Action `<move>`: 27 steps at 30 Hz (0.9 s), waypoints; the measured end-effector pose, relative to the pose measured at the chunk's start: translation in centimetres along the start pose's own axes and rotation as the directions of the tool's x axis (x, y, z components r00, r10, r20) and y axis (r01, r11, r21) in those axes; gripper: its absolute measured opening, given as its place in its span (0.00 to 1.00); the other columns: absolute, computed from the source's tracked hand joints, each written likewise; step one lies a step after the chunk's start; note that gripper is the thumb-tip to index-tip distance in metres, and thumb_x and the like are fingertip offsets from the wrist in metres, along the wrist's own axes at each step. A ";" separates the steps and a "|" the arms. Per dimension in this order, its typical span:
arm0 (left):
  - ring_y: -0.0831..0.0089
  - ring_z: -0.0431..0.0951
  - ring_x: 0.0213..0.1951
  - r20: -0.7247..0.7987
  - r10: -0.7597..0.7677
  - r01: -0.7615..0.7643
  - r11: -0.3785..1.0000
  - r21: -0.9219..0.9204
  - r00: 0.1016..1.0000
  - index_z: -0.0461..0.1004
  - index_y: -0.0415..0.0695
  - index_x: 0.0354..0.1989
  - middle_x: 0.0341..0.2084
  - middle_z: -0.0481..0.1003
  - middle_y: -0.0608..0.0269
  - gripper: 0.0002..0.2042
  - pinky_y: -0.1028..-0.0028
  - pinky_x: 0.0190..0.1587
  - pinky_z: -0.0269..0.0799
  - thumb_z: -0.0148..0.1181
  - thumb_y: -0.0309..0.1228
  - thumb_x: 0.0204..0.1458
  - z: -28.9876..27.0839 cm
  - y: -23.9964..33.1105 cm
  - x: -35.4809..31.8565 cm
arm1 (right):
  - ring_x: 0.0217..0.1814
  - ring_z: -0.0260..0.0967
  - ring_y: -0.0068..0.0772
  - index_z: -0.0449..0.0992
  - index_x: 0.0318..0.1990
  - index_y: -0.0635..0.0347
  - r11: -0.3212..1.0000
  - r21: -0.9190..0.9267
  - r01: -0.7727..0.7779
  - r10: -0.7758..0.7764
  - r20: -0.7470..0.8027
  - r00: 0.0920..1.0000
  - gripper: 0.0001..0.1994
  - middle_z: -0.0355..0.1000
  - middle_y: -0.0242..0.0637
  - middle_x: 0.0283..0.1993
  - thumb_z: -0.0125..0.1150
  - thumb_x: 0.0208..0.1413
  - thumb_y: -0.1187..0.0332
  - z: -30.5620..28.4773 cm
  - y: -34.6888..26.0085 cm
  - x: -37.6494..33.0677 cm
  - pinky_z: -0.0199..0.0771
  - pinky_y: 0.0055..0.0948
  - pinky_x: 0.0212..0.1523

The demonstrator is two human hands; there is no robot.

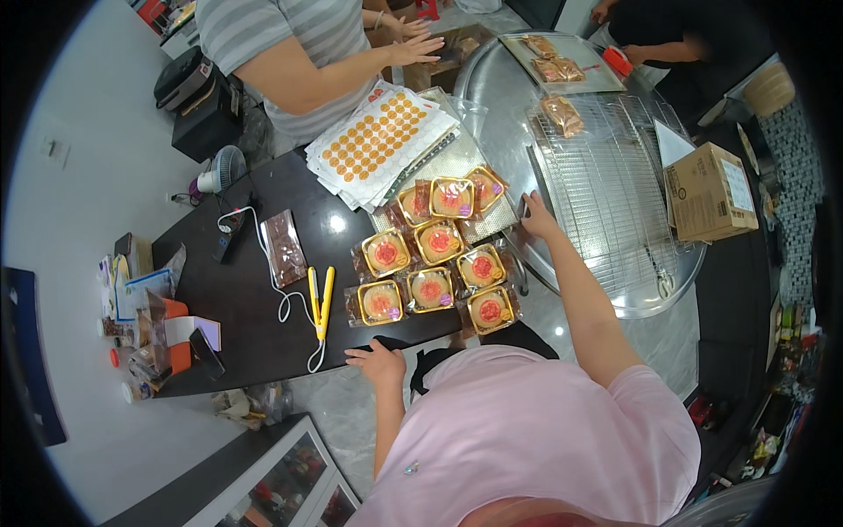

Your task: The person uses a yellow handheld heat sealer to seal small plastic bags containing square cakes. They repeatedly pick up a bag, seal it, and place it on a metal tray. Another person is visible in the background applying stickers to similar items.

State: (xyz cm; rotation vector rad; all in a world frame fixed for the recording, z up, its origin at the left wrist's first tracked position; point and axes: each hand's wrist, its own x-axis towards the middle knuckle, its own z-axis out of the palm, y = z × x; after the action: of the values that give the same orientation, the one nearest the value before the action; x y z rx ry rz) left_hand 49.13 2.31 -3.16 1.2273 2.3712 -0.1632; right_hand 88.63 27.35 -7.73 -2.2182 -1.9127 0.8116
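Note:
My left hand rests at the near edge of the dark table, fingers stretched out and holding nothing. Close to it lies a yellow hair-straightener-like sealing iron with a white cord. My right hand reaches forward to the rim of a round steel table, fingers apart. A small dark patch shows by its fingertips, too small to name. Between my hands sit several round pastries with red stamps in gold trays, wrapped in clear film, such as one pastry pack. A few more overlap on a silver tray.
Sticker sheets are stacked beyond the pastries; a brown wrapper pack lies left. A wire rack and a cardboard box stand right. Across the table is a person in a striped shirt; another person's arm reaches in at far right.

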 end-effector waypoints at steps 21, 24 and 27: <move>0.15 0.42 0.59 -0.044 0.058 -0.057 0.998 0.014 0.997 0.62 0.32 0.50 0.56 0.41 0.08 0.27 0.38 0.58 0.52 0.59 0.36 0.44 0.6 -0.6 -0.1 | 0.72 0.42 0.50 0.57 0.64 0.61 0.985 0.168 0.023 -0.051 0.161 0.986 0.34 0.40 0.52 0.72 0.55 0.45 0.66 -1.3 2.6 2.9 0.48 0.32 0.68; 0.21 0.48 0.59 -0.170 0.149 -0.140 0.988 0.064 0.974 0.67 0.36 0.47 0.56 0.47 0.12 0.23 0.41 0.57 0.55 0.59 0.37 0.45 1.6 -1.6 0.1 | 0.71 0.45 0.47 0.58 0.64 0.60 0.990 0.140 -0.005 -0.031 0.250 0.968 0.34 0.44 0.48 0.71 0.53 0.45 0.67 -2.2 2.1 2.1 0.51 0.31 0.67; 0.43 0.70 0.50 -0.153 0.240 -0.258 0.960 -0.109 0.959 0.77 0.45 0.35 0.51 0.67 0.33 0.13 0.58 0.53 0.65 0.58 0.40 0.47 -1.0 -0.2 -1.4 | 0.70 0.49 0.46 0.58 0.64 0.59 0.984 0.170 0.045 -0.064 0.103 0.993 0.32 0.43 0.46 0.72 0.52 0.46 0.69 -1.0 4.3 2.4 0.53 0.32 0.66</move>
State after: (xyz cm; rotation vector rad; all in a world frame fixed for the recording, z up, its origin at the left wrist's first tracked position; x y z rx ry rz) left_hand 49.32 1.46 -1.69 1.5030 2.2730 0.1581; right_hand 93.05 29.01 -9.46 -2.0542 -1.8644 1.0621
